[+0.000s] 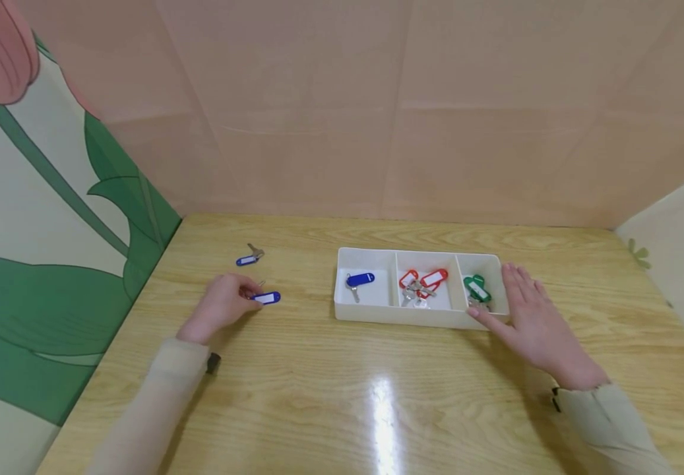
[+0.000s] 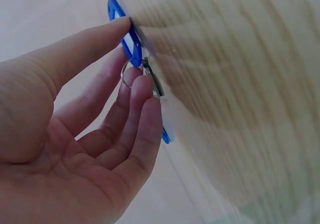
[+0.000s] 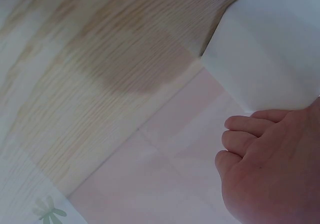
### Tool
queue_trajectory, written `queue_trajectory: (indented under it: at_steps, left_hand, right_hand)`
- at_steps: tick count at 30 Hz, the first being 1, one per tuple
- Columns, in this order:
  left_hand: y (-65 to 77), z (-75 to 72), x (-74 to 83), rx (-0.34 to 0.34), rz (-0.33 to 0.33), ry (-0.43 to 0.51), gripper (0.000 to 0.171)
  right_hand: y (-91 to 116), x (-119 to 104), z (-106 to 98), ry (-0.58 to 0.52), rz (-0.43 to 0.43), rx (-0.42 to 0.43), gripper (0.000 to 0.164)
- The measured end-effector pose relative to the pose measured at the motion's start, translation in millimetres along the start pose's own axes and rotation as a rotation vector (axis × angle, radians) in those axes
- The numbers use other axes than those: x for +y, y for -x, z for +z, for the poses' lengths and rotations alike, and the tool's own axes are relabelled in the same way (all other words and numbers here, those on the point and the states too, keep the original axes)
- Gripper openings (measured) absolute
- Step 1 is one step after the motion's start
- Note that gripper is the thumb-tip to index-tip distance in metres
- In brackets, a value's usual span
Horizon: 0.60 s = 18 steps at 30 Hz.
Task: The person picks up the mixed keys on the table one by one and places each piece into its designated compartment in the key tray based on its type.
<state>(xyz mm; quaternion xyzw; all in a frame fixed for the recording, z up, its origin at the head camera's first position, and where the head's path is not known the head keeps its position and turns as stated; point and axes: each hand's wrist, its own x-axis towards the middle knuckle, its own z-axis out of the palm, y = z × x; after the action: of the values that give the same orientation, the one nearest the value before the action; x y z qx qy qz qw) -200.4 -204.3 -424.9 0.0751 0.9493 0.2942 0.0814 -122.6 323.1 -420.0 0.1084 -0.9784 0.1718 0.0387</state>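
Observation:
Near the table's left side, my left hand (image 1: 225,302) pinches a blue key tag (image 1: 267,298) between thumb and fingers. Its wire ring (image 2: 125,73) shows in the left wrist view, while the key is partly hidden by the fingertips. Just beyond lies another blue key tag (image 1: 247,261) with a key (image 1: 255,251). My right hand (image 1: 534,323) rests against the right end of a white three-part box (image 1: 413,318), fingers straight along the outer wall and thumb at the front rim. In the right wrist view, the fingers touch the box wall (image 3: 265,53).
The box's left compartment holds a blue key tag (image 1: 361,280) with its key. Several red key tags (image 1: 435,277) and keys lie in the middle one, green key tags (image 1: 478,290) in the right one. A pink wall (image 1: 377,165) stands behind the wooden table (image 1: 294,396).

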Motion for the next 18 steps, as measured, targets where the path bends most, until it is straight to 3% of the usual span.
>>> queue_trajectory:
  at_steps: [6, 18]
  left_hand:
    - [-0.7, 1.5, 2.8, 0.004, -0.010, 0.005, 0.017]
    - [-1.4, 3.7, 8.8, 0.014, 0.030, -0.018, 0.013]
  right_hand:
    - [0.4, 0.2, 0.4, 0.000, -0.005, 0.004, 0.103]
    - [0.3, 1.4, 1.2, 0.000, -0.002, 0.001, 0.103]
